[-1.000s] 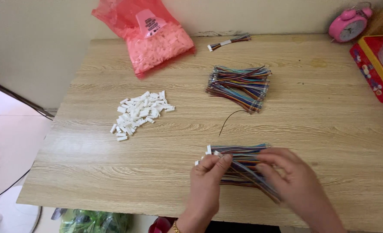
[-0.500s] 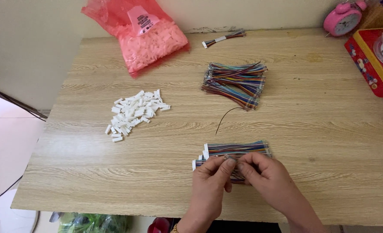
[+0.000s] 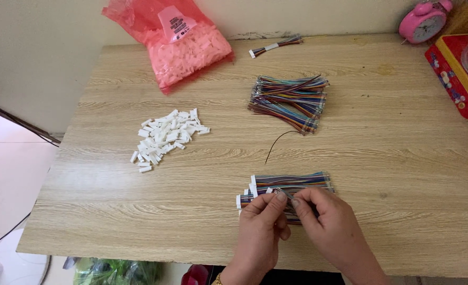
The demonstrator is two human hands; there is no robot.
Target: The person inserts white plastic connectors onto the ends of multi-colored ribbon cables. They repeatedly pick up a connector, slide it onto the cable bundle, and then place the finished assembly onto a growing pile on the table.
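Observation:
My left hand (image 3: pixel 260 232) and my right hand (image 3: pixel 326 227) meet at the near edge of the wooden table (image 3: pixel 392 158). Together they pinch a thin wire at the fingertips, just over a small bundle of coloured wires with white connectors (image 3: pixel 289 183). The hands hide the near part of that bundle. A larger bundle of loose coloured wires (image 3: pixel 289 100) lies further back, with a single dark wire (image 3: pixel 278 142) curling out of it. A pile of small white plastic connectors (image 3: pixel 165 138) sits to the left.
A pink plastic bag of white parts (image 3: pixel 184 45) lies at the back left. One finished cable (image 3: pixel 275 46) rests at the back edge. A pink alarm clock (image 3: pixel 421 24) and a red box (image 3: pixel 458 74) stand at the right. Floor and a dark cable (image 3: pixel 17 121) show at left.
Both hands have drawn closer together and now pinch at one spot over the near bundle. The view has shifted slightly.

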